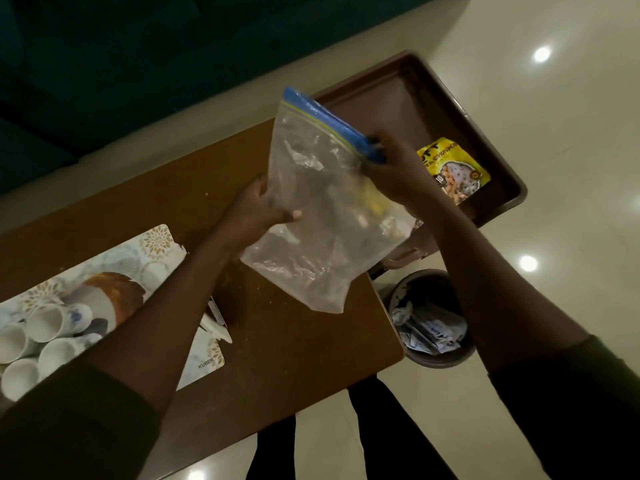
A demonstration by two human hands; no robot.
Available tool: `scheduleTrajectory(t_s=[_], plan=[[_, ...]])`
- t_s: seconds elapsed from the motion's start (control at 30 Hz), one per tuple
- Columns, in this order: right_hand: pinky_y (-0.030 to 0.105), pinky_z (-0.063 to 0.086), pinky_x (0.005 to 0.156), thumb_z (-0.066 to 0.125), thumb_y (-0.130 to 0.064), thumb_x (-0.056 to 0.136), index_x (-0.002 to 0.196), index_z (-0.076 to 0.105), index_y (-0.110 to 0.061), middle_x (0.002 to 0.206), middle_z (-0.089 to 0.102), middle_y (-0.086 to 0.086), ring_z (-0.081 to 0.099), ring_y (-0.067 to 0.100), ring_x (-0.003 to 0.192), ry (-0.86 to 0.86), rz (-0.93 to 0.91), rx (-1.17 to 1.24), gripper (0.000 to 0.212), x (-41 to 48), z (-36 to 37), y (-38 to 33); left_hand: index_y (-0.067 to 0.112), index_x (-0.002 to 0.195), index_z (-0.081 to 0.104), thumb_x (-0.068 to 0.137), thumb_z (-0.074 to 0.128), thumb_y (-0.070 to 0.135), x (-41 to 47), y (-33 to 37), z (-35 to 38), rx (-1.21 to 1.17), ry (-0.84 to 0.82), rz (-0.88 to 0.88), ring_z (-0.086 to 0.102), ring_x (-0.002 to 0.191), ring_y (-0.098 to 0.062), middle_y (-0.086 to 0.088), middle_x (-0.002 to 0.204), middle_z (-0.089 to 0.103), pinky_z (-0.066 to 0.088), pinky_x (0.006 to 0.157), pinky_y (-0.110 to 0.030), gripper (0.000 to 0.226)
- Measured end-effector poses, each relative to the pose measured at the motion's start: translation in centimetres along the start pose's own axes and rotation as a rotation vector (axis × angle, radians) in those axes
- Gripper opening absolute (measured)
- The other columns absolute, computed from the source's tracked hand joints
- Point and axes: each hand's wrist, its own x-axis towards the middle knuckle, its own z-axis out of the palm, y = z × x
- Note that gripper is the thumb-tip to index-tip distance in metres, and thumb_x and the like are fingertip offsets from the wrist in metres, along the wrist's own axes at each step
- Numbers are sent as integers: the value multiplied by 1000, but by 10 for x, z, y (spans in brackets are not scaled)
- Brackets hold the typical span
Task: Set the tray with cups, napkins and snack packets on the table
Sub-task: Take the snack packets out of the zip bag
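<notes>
I hold a clear zip bag [311,216] with a blue seal strip over the wooden table [284,344]. My left hand [258,209] grips the bag's left side. My right hand [394,168] pinches the blue seal at its right end. Something yellow shows dimly inside the bag. A brown tray [398,98] sits at the table's far right end, with one yellow snack packet [453,169] lying in it. Several white cups [45,327] lie on a patterned placemat [156,247] at the left.
A dark waste bin [433,320] with crumpled wrappers stands on the pale tiled floor beside the table's right edge. A white utensil [216,327] lies by the placemat. A dark sofa [121,64] runs along the far side. My legs are below the table edge.
</notes>
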Motion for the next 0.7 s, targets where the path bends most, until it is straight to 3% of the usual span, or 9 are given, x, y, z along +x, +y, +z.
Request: scheduleTrajectory(t_s=[0.07, 0.13, 0.23, 0.33, 0.43, 0.5, 0.6, 0.7], plan=[[19, 43, 77, 70, -30, 85, 127, 53, -14, 115, 60, -1, 56, 10, 97, 152, -58, -2, 48, -11, 2, 9, 11, 132, 50, 79, 75, 8, 0, -9, 3, -124, 106, -32, 66, 108, -21, -9, 126, 65, 56, 87, -36, 59], [21, 43, 88, 72, -42, 81, 133, 47, -19, 131, 56, -2, 52, 8, 113, 248, -54, 89, 62, -25, 7, 20, 10, 134, 50, 83, 71, 7, 0, -16, 1, -257, 168, -64, 68, 100, -21, -13, 124, 66, 57, 77, -33, 55], [39, 48, 101, 73, -47, 79, 138, 39, -26, 138, 52, 1, 53, 15, 124, 204, 26, 261, 71, -47, 21, 33, 11, 138, 45, 85, 68, 4, 0, -26, -4, -368, 213, -95, 65, 101, -28, -20, 128, 62, 55, 89, -48, 58], [54, 52, 95, 71, -28, 86, 140, 34, -29, 133, 58, 6, 63, 22, 116, -21, 93, 706, 66, -62, 35, 35, 15, 145, 37, 83, 70, 7, 0, -29, -4, -418, 188, -127, 60, 116, -30, -17, 135, 56, 44, 104, -58, 71], [56, 52, 94, 68, -12, 88, 143, 30, -24, 134, 57, 11, 62, 27, 118, -78, 51, 779, 69, -64, 43, 34, 23, 148, 30, 74, 78, 14, -2, -25, 1, -416, 152, -109, 54, 127, -31, -13, 145, 49, 45, 103, -57, 89], [58, 52, 92, 68, -6, 87, 145, 23, -23, 132, 57, 14, 63, 31, 115, -17, 52, 763, 75, -60, 41, 36, 33, 150, 21, 62, 82, 17, -4, -21, 2, -421, 138, -67, 53, 128, -29, -12, 149, 44, 50, 98, -53, 108], [51, 58, 82, 63, -3, 89, 147, 12, -29, 110, 68, 17, 70, 34, 95, 126, 53, 676, 81, -55, 33, 41, 53, 147, 2, 52, 86, 18, -6, -16, -2, -382, 95, -38, 37, 141, -29, -9, 160, 23, 42, 105, -59, 132], [45, 57, 63, 49, 0, 92, 141, 29, -30, 86, 73, 11, 69, 33, 70, 378, -29, 506, 61, -51, 27, 44, 50, 148, 9, 56, 85, 11, -10, -15, -6, -353, 56, 75, 42, 139, -26, -5, 159, 27, 53, 96, -48, 126]])
